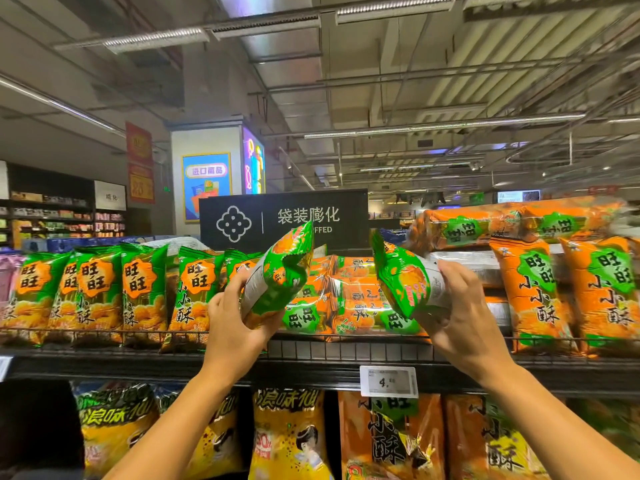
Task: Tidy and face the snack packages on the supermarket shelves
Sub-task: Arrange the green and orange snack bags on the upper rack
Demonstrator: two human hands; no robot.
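My left hand [230, 320] grips a green snack bag [282, 271] from below, tilted with its top toward the upper right. My right hand [457, 306] grips a second green snack bag [403, 275], tilted the other way. Both bags are held in front of the top shelf [311, 351], above orange packs [353, 299] lying flat in the middle. Upright green bags [93, 289] stand in a row on the left of the shelf. Upright orange bags [533, 292] stand on the right, with more orange packs [502, 223] lying across their tops.
A wire rail runs along the shelf front, with a price tag [388, 381] under it. The lower shelf holds yellow bags [287, 434] and orange bags [391, 438]. A black category sign [284, 220] stands behind the top shelf. More aisles lie far left.
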